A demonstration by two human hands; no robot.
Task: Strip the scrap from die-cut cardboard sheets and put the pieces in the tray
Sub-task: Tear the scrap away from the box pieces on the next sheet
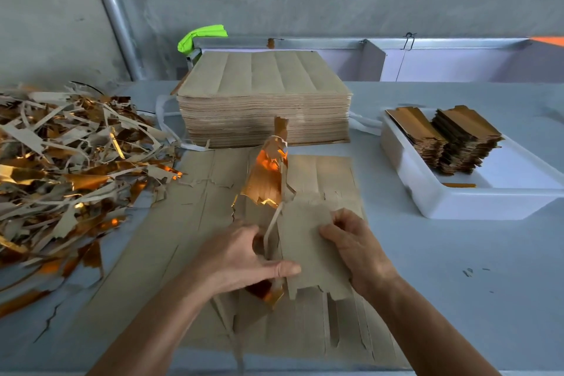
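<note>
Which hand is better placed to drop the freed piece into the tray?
Right. The right hand already pinches the piece, and the tray lies on its side. The left hand grips the scrap, nearer the scrap pile.

We count one white tray (427,192) holding two piece stacks (421,134) (467,137), one tall sheet stack (265,94), one scrap heap (67,162), two hands (241,256) (357,247).

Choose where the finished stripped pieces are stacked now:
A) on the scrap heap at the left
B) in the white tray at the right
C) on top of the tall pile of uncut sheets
B: two stacks of finished pieces stand inside the white tray at the table's right.
</note>
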